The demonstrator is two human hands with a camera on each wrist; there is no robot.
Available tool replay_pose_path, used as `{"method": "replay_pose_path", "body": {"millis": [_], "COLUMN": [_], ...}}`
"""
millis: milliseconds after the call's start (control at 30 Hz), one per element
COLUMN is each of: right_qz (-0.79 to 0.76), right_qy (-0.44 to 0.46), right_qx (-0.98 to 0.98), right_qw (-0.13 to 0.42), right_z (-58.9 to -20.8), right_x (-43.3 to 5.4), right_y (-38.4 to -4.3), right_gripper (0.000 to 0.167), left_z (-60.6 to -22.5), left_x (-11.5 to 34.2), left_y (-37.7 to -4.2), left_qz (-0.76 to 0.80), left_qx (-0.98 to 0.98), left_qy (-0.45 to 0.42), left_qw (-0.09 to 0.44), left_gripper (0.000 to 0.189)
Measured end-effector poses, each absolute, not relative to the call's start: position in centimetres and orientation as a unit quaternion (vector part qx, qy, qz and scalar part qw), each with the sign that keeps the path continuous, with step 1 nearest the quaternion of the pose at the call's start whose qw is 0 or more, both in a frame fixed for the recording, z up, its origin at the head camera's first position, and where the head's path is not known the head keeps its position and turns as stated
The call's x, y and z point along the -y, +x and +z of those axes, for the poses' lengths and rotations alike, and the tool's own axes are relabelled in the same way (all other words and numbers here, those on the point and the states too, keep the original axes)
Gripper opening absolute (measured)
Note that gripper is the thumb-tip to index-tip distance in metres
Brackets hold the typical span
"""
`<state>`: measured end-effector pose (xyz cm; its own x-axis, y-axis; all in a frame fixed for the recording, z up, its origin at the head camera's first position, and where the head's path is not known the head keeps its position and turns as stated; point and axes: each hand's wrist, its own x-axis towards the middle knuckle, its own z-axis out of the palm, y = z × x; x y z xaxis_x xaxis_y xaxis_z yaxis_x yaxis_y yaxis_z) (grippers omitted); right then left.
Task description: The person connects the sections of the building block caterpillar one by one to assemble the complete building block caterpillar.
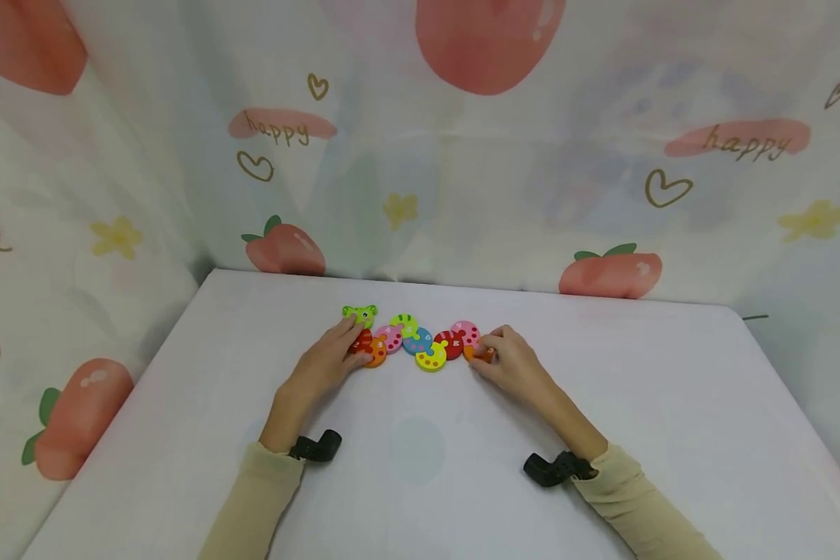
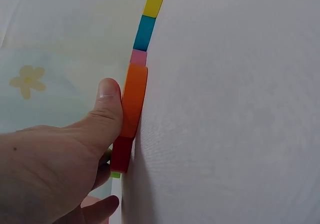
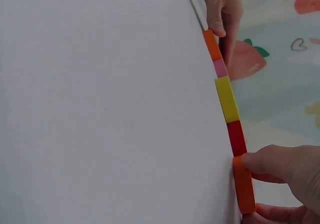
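Observation:
A winding row of flat, round, coloured puzzle pieces lies on the white table, linked like a caterpillar. At its left end is a green head piece (image 1: 365, 314) with an eye. My left hand (image 1: 327, 359) rests on that end, covering part of the head and a red piece (image 1: 362, 342); its thumb touches an orange piece (image 2: 134, 102). Pink, green, blue, yellow (image 1: 431, 357) and red pieces follow. At the right end, my right hand (image 1: 516, 364) pinches another orange piece (image 3: 243, 184) between thumb and fingers, partly hiding it. This piece touches its neighbours.
The white tabletop (image 1: 420, 482) spreads around the row, its far edge close behind. A printed cloth (image 1: 462, 179) with fruit, hearts and flowers hangs behind and at the sides. Each wrist wears a black camera mount (image 1: 318, 446).

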<state>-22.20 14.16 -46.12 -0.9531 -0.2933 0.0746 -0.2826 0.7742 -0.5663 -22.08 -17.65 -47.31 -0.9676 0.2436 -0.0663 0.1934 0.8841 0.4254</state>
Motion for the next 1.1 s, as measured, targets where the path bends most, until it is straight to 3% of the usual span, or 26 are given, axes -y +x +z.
{"method": "replay_pose_path", "body": {"millis": [367, 1100], "right_qz": [-0.297, -0.241], "right_qy": [-0.153, -0.149], "right_qx": [-0.941, -0.958], "right_qw": [0.06, 0.047], "right_z": [-45.3, -44.4], "right_x": [-15.8, -16.0], "right_y": [-22.7, -22.4], "right_gripper": [0.01, 0.011], "left_z": [-47.0, -47.1], "left_x": [16.5, 15.6], "left_y": [-21.4, -21.4], "left_qz": [0.201, 0.21], "left_qx": [-0.971, -0.969], "left_qy": [0.126, 0.115], "left_qw": [0.043, 0.054], "left_gripper": [0.07, 0.07]}}
